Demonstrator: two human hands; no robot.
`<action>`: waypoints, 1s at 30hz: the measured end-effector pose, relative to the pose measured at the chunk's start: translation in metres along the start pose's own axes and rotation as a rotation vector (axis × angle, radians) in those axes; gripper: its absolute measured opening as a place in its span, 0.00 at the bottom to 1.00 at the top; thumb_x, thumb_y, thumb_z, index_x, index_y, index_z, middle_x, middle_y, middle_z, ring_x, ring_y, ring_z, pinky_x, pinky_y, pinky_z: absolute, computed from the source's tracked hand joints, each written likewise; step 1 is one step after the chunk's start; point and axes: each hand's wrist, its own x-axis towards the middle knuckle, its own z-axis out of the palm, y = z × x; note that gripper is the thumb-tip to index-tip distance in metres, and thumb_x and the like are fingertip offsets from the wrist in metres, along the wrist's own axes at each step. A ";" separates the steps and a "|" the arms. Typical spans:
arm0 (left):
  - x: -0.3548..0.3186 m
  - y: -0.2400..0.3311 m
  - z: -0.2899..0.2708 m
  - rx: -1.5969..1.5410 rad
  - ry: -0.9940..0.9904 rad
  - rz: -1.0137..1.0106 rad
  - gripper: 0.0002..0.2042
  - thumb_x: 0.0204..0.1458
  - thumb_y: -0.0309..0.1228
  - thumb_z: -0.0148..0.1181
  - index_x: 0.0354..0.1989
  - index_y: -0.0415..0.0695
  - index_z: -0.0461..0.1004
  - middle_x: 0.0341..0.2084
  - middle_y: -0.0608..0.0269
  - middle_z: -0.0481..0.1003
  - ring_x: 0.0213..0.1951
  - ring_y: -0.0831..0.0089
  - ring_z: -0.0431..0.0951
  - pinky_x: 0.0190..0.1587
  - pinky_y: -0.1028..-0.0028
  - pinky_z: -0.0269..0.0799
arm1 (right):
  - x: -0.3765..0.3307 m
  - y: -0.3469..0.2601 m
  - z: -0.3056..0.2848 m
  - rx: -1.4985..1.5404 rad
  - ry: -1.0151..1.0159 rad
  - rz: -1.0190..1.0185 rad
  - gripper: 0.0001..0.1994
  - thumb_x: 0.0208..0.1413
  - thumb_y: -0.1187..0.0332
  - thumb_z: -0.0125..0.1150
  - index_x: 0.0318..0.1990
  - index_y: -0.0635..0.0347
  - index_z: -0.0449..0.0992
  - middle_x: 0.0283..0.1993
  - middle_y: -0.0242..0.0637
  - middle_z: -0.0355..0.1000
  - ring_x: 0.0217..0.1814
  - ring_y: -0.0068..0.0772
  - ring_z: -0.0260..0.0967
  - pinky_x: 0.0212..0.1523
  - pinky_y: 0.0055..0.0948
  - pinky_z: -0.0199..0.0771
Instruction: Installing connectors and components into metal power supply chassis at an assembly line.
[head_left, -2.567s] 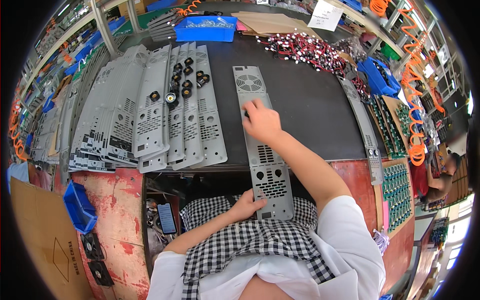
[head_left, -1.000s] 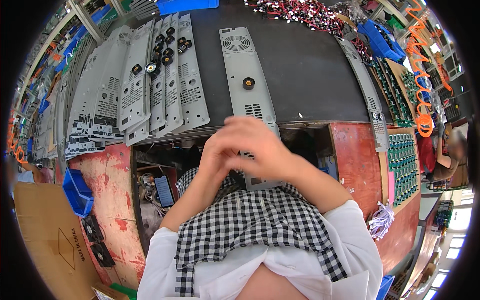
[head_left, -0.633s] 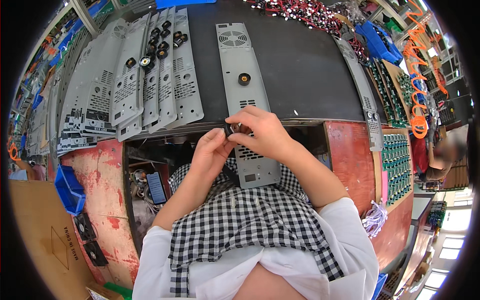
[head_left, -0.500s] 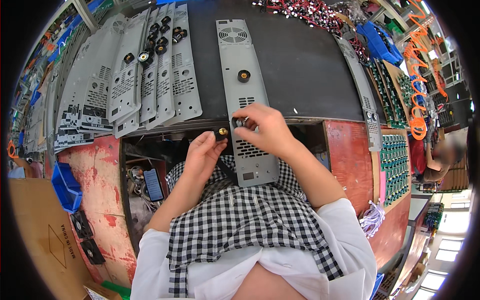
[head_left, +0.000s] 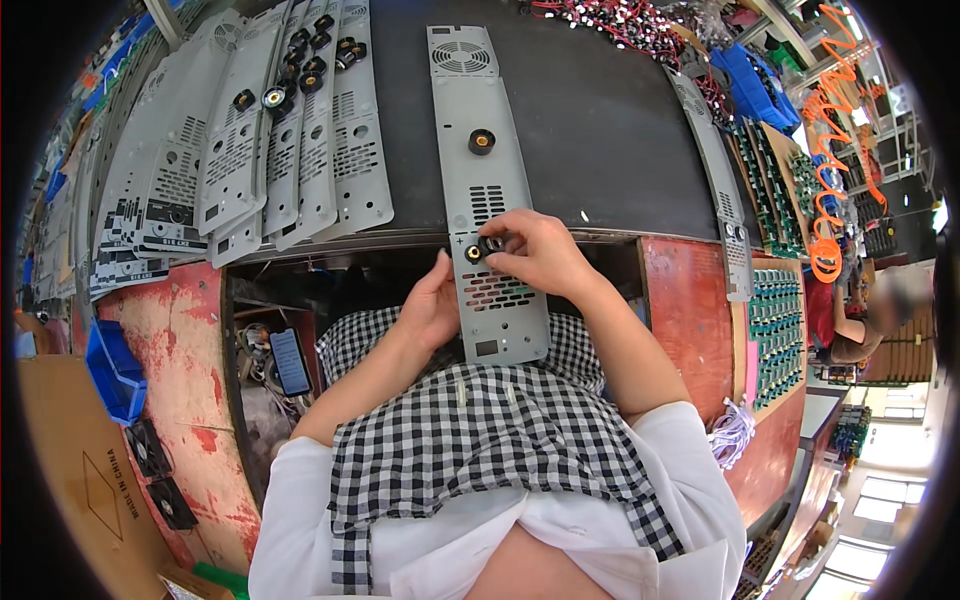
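Note:
A long grey metal panel (head_left: 488, 215) with vent slots lies partly on the bench and reaches out over my lap. A black-and-brass connector (head_left: 474, 253) shows in a hole near its middle. My right hand (head_left: 540, 255) pinches a small black ring (head_left: 490, 245) just beside that connector, above the panel. My left hand (head_left: 428, 315) is at the panel's left edge with the thumb showing; its other fingers are hidden underneath. Farther up the same panel sits another black connector with a brass centre (head_left: 481, 142).
Overlapping grey panels (head_left: 235, 160) lie at the left, with several black round parts (head_left: 300, 65) on them. Another panel (head_left: 715, 160) is on the right, by green circuit boards (head_left: 775, 340). A wire pile (head_left: 620, 22) and blue bin (head_left: 752, 85) are at the back right.
The connector that was in my left hand now appears in the panel hole, and that hand has moved right, partly under the panel. My right hand has brought the black ring close to it.

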 end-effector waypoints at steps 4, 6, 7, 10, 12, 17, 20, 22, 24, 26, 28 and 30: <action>-0.012 0.003 0.010 -0.032 -0.187 0.000 0.18 0.54 0.36 0.49 0.52 0.43 0.62 0.48 0.59 0.68 0.51 0.66 0.67 0.56 0.63 0.60 | 0.005 -0.010 0.005 -0.297 -0.034 -0.289 0.13 0.38 0.73 0.62 0.37 0.58 0.74 0.32 0.38 0.69 0.29 0.36 0.71 0.32 0.30 0.73; -0.012 0.005 0.014 0.183 -0.198 0.066 0.19 0.47 0.26 0.52 0.50 0.42 0.63 0.44 0.59 0.69 0.50 0.67 0.68 0.56 0.63 0.60 | 0.010 -0.013 0.012 -0.427 -0.035 -0.371 0.13 0.37 0.71 0.62 0.35 0.56 0.74 0.31 0.38 0.68 0.28 0.39 0.70 0.31 0.33 0.72; -0.012 0.006 0.012 0.162 -0.158 0.051 0.22 0.40 0.20 0.50 0.49 0.41 0.63 0.42 0.60 0.70 0.49 0.68 0.68 0.55 0.63 0.61 | 0.013 -0.017 0.013 -0.565 -0.104 -0.371 0.13 0.36 0.70 0.63 0.34 0.57 0.74 0.31 0.37 0.68 0.28 0.38 0.70 0.30 0.33 0.72; -0.010 0.006 0.002 0.190 -0.189 0.057 0.21 0.41 0.21 0.50 0.48 0.41 0.64 0.42 0.60 0.70 0.48 0.68 0.69 0.54 0.64 0.62 | 0.020 -0.023 0.012 -0.684 -0.185 -0.339 0.12 0.35 0.68 0.65 0.32 0.57 0.75 0.31 0.36 0.68 0.27 0.37 0.70 0.29 0.34 0.71; -0.010 0.005 -0.001 0.175 -0.188 0.055 0.21 0.41 0.21 0.50 0.48 0.41 0.64 0.42 0.60 0.70 0.47 0.68 0.70 0.53 0.65 0.64 | 0.019 -0.021 0.014 -0.666 -0.197 -0.309 0.11 0.35 0.68 0.65 0.30 0.58 0.75 0.30 0.36 0.68 0.27 0.38 0.70 0.28 0.34 0.71; -0.012 0.007 0.009 0.185 -0.128 0.042 0.21 0.41 0.22 0.50 0.49 0.41 0.64 0.41 0.61 0.70 0.44 0.69 0.72 0.49 0.66 0.68 | 0.006 0.001 0.019 -0.501 0.135 -0.587 0.12 0.35 0.70 0.64 0.32 0.57 0.78 0.28 0.32 0.67 0.32 0.34 0.67 0.33 0.31 0.69; -0.015 0.008 0.009 0.190 -0.125 0.049 0.22 0.41 0.23 0.50 0.50 0.41 0.63 0.41 0.61 0.70 0.44 0.69 0.72 0.48 0.66 0.69 | 0.009 0.002 0.020 -0.478 0.090 -0.582 0.14 0.34 0.69 0.64 0.34 0.56 0.78 0.27 0.31 0.67 0.34 0.32 0.66 0.35 0.31 0.68; -0.015 0.010 0.008 0.237 -0.109 0.051 0.23 0.41 0.23 0.50 0.51 0.41 0.62 0.41 0.61 0.70 0.44 0.69 0.72 0.48 0.65 0.69 | 0.013 0.002 0.019 -0.510 0.106 -0.573 0.13 0.33 0.67 0.66 0.32 0.57 0.78 0.27 0.32 0.66 0.32 0.33 0.66 0.34 0.33 0.68; -0.011 0.008 0.002 0.238 -0.116 0.049 0.24 0.41 0.23 0.50 0.53 0.41 0.61 0.42 0.61 0.70 0.44 0.69 0.72 0.48 0.64 0.69 | 0.015 -0.006 0.016 -0.679 0.036 -0.411 0.13 0.32 0.64 0.67 0.28 0.58 0.77 0.28 0.32 0.67 0.30 0.33 0.66 0.33 0.33 0.68; -0.011 0.007 0.004 0.225 -0.136 0.066 0.25 0.41 0.23 0.50 0.53 0.40 0.61 0.43 0.60 0.70 0.45 0.69 0.72 0.49 0.64 0.68 | 0.021 0.000 0.020 -0.721 0.098 -0.419 0.13 0.33 0.63 0.67 0.28 0.57 0.76 0.27 0.33 0.67 0.30 0.34 0.67 0.32 0.33 0.69; -0.012 0.007 0.006 0.222 -0.133 0.058 0.25 0.42 0.23 0.50 0.54 0.40 0.61 0.44 0.59 0.70 0.46 0.68 0.72 0.50 0.64 0.68 | 0.022 0.001 0.019 -0.766 0.156 -0.431 0.13 0.34 0.62 0.67 0.29 0.57 0.76 0.26 0.33 0.67 0.29 0.34 0.68 0.32 0.33 0.69; -0.013 0.006 0.007 0.219 -0.127 0.053 0.25 0.42 0.23 0.50 0.54 0.40 0.61 0.44 0.59 0.70 0.46 0.67 0.72 0.50 0.64 0.68 | 0.022 -0.003 0.012 -0.645 0.403 -0.320 0.13 0.38 0.62 0.65 0.33 0.54 0.75 0.24 0.33 0.67 0.31 0.35 0.70 0.34 0.33 0.71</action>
